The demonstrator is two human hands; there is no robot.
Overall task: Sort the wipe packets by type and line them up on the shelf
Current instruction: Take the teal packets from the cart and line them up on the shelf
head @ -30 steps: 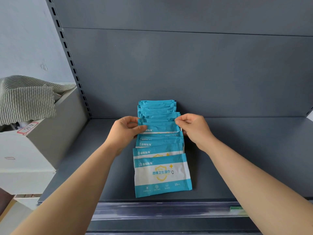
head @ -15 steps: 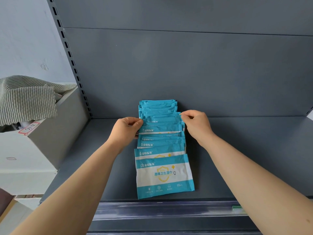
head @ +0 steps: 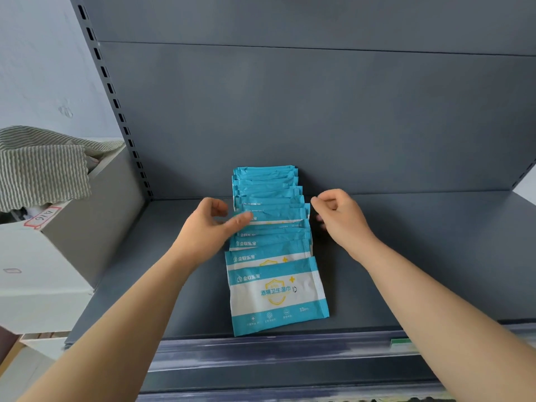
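The wipe packets [head: 274, 250] sit in one row on the shelf [head: 412, 256]. The row runs from the back wall [head: 319, 126] almost to the front edge. Each packet leans on the one behind it, like tipped cards. They all look like the same blue and white kind.

These packets are likely light, soft and a bit squishy, with smooth, slippery wrappers. They will bend, but they should not break. One push can make the whole row slide or fan out. So hold a packet by its two short side edges, where the wrapper is sealed flat, and do not squeeze the middle.

Your left hand [head: 203, 230] is at the left side of the row, about halfway back. Its thumb [head: 242, 220] lies flat on the face of a middle packet. Its other fingers are bent a little and stay just beside the left edge, so they pinch nothing.

Your right hand [head: 342, 219] is just beside the right edge of the row. Its fingers are curled in, thumb tip against finger, and hold nothing. The front packet [head: 278, 294] lies flat, away from both hands.
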